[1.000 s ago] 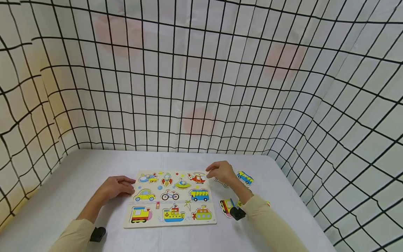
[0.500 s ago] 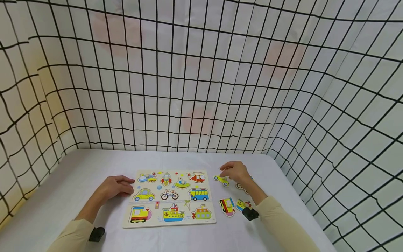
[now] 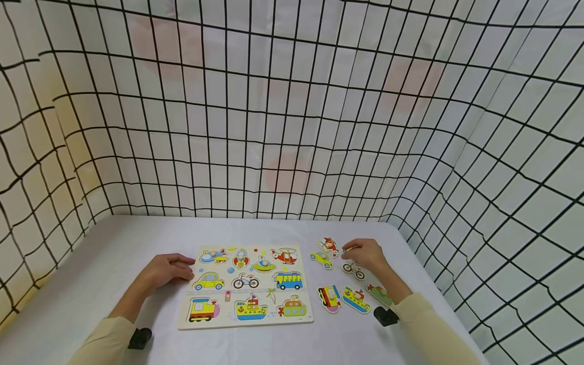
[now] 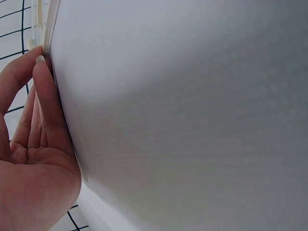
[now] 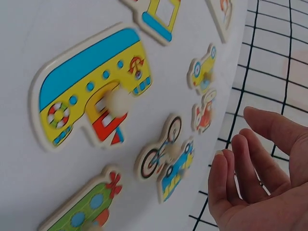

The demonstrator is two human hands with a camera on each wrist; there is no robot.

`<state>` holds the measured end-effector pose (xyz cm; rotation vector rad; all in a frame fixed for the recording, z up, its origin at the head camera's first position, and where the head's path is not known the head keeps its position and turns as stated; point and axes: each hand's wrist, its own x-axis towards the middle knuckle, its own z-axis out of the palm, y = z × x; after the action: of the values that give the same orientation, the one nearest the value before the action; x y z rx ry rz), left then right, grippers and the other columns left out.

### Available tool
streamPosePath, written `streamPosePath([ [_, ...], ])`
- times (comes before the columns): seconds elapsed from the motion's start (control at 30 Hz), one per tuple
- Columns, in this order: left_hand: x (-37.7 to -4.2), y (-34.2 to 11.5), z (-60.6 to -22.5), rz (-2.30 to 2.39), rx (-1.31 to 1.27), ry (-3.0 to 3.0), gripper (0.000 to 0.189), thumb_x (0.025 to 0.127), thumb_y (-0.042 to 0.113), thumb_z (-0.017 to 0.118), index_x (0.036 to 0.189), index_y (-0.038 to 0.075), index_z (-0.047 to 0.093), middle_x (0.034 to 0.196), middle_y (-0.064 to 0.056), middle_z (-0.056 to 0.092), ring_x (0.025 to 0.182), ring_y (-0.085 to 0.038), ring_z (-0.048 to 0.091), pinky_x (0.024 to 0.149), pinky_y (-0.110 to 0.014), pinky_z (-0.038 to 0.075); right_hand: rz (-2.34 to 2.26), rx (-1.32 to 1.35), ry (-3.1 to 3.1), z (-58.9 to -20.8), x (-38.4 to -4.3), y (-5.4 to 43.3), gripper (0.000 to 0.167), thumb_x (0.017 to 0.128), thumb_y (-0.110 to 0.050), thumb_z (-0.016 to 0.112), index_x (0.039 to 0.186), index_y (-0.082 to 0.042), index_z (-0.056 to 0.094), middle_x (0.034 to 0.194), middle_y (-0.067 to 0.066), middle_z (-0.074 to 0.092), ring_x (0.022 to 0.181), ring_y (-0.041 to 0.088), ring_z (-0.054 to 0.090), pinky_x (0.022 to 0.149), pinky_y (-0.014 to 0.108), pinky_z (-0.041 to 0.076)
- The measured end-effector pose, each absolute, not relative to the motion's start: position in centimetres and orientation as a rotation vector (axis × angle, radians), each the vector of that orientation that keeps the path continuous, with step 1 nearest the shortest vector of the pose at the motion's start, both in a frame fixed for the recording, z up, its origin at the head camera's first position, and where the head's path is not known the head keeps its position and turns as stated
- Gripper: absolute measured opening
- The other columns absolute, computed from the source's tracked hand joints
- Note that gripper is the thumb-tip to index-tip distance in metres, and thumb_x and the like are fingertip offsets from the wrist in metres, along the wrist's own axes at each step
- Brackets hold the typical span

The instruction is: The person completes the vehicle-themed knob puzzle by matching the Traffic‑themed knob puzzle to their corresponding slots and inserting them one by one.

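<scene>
A wooden vehicle puzzle board (image 3: 219, 296) lies flat in the middle of the table. My left hand (image 3: 171, 269) rests at its left edge; in the left wrist view the thumb and finger tips of that hand (image 4: 41, 139) meet the edge. To the right of the board, my right hand (image 3: 366, 253) hovers over the loose pieces with relaxed fingers. The right wrist view shows this hand (image 5: 260, 168) empty, thumb apart from the fingers. Nearest to it are the bus piece (image 5: 175, 171), mostly covered in the head view, and the bicycle piece (image 3: 354, 270).
Around the right hand lie a helicopter piece (image 3: 328, 246), a yellow car piece (image 3: 321, 259), a train piece (image 3: 329, 298), a ship piece (image 3: 356, 300) and a submarine piece (image 3: 379, 294). Black netting (image 3: 255, 152) over white cloth encloses the table (image 3: 150, 230).
My right hand has moved right, away from the board's upper right corner, uncovering the helicopter, car, bicycle, ship and submarine pieces. The left hand stays at the board's edge.
</scene>
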<state>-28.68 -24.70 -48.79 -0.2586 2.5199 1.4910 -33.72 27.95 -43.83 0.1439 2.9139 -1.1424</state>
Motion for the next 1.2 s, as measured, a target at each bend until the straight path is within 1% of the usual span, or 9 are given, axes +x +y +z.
streamPosePath([
  [0.17, -28.7, -24.6, -48.6, 1.501, -0.270, 2.515, 0.051, 0.082, 0.014, 0.081, 0.128, -0.002, 0.066, 0.090, -0.006, 0.078, 0.075, -0.019, 0.066, 0.070, -0.028, 0.053, -1.157, 0.184, 2.947, -44.2, -33.5, 29.4, 0.031, 0.083, -0.020, 0.080, 0.110, -0.005, 0.076, 0.097, 0.008, 0.076, 0.085, 0.023, 0.067, 0.066, 0.029, 0.049],
  [0.37, -28.5, -24.6, -48.4, 1.512, -0.269, 2.514, 0.051, 0.082, 0.014, 0.081, 0.127, -0.003, 0.065, 0.091, -0.006, 0.077, 0.075, -0.019, 0.066, 0.069, -0.028, 0.054, -1.196, 0.218, 2.965, -44.8, -33.7, 29.6, 0.035, 0.082, -0.020, 0.081, 0.113, -0.005, 0.076, 0.097, 0.009, 0.077, 0.083, 0.021, 0.065, 0.067, 0.028, 0.046],
  [0.67, -28.4, -24.5, -48.4, 1.517, -0.282, 2.514, 0.051, 0.082, 0.014, 0.081, 0.128, -0.002, 0.065, 0.091, -0.006, 0.077, 0.076, -0.019, 0.066, 0.070, -0.028, 0.054, -1.279, 0.261, 2.992, -46.0, -35.0, 28.4, 0.034, 0.083, -0.025, 0.082, 0.110, -0.007, 0.077, 0.099, 0.011, 0.077, 0.085, 0.024, 0.067, 0.067, 0.027, 0.046],
  [0.83, -28.5, -24.4, -48.6, 1.506, -0.287, 2.527, 0.051, 0.082, 0.014, 0.082, 0.128, -0.002, 0.066, 0.090, -0.005, 0.077, 0.076, -0.019, 0.066, 0.070, -0.028, 0.054, -1.265, 0.259, 3.011, -46.5, -35.8, 27.5, 0.033, 0.083, -0.025, 0.082, 0.110, -0.006, 0.077, 0.098, 0.011, 0.077, 0.084, 0.022, 0.066, 0.067, 0.027, 0.047],
  [1.1, -28.6, -24.5, -48.7, 1.497, -0.283, 2.532, 0.051, 0.082, 0.014, 0.082, 0.128, -0.002, 0.066, 0.090, -0.005, 0.077, 0.075, -0.019, 0.066, 0.070, -0.028, 0.053, -1.256, 0.254, 2.983, -47.2, -36.8, 26.6, 0.033, 0.084, -0.026, 0.081, 0.110, -0.007, 0.077, 0.099, 0.011, 0.077, 0.089, 0.024, 0.067, 0.070, 0.030, 0.047],
  [1.2, -28.6, -24.5, -48.6, 1.498, -0.277, 2.536, 0.050, 0.082, 0.014, 0.081, 0.127, -0.002, 0.066, 0.089, -0.005, 0.077, 0.075, -0.019, 0.066, 0.070, -0.028, 0.054, -1.233, 0.232, 3.009, -47.6, -37.2, 26.4, 0.031, 0.083, -0.025, 0.081, 0.108, -0.006, 0.078, 0.096, 0.011, 0.077, 0.087, 0.024, 0.067, 0.070, 0.030, 0.047],
])
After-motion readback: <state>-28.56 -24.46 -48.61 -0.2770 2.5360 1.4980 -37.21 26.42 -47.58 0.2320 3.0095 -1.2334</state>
